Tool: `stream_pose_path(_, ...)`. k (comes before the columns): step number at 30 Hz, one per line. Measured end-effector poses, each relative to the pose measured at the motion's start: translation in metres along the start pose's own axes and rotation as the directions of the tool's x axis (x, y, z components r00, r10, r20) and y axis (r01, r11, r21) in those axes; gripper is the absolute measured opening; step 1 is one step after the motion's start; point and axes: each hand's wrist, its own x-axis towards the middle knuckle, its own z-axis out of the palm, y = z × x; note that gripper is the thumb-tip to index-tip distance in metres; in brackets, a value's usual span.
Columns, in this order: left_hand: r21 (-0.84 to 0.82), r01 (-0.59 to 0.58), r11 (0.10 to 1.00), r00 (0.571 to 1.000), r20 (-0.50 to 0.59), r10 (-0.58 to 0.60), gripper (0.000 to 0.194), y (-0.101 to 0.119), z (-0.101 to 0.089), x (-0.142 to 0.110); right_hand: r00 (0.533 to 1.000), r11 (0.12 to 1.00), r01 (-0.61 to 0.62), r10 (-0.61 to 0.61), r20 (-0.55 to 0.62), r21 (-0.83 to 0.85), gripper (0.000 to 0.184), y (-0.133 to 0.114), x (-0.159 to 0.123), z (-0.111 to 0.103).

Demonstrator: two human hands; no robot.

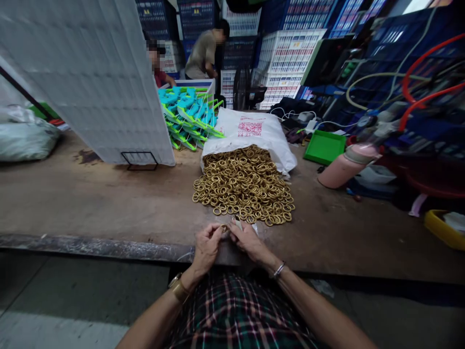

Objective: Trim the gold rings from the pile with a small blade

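My left hand is closed, pinching one gold-coloured ring between thumb and fingertips near the table's front edge. Close to its right, my right hand grips a small, pale flat tool with a dark tip; its exact kind is too small to make out. The tool's tip points away from me, beside the ring. Just beyond both hands lies a heap of gold-coloured rings, spilling from the mouth of a white sack with red print.
Left of the heap, a white panel stands in a black wire holder. Behind are turquoise and green plastic parts and two people. To the right are a green tray, a pink cylinder with hoses, and a yellow tray.
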Motion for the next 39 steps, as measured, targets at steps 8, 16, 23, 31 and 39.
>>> stream_pose_path(8, 0.011, 0.036, 0.999, 0.996, 0.084, -0.037, 0.022, -0.001, -0.002, -0.004, 0.983, 0.954, -0.146, 0.11, 0.147, 0.262, 0.036, -0.003, -0.003, 0.007)
stream_pose_path(16, -0.015, 0.208, 0.978, 0.968, 0.148, -0.203, 0.033, 0.002, -0.006, -0.008, 0.997, 0.986, 0.079, -0.08, -0.004, -0.145, 0.024, -0.004, 0.005, 0.004)
stream_pose_path(23, -0.041, 0.22, 0.975, 0.951, 0.233, -0.205, 0.031, -0.003, -0.01, -0.009, 0.992, 0.967, 0.12, -0.123, 0.001, -0.226, 0.017, -0.008, 0.004, 0.002)
stream_pose_path(31, -0.105, 0.239, 0.965, 0.941, 0.269, -0.204, 0.032, -0.009, -0.011, -0.01, 0.996, 0.989, 0.08, -0.075, 0.04, -0.122, 0.014, 0.0, 0.005, 0.002)
stream_pose_path(39, -0.103, 0.232, 0.967, 0.929, 0.317, -0.189, 0.032, -0.012, -0.015, -0.01, 0.995, 0.979, 0.103, -0.099, 0.03, -0.175, 0.016, -0.008, 0.001, 0.002)
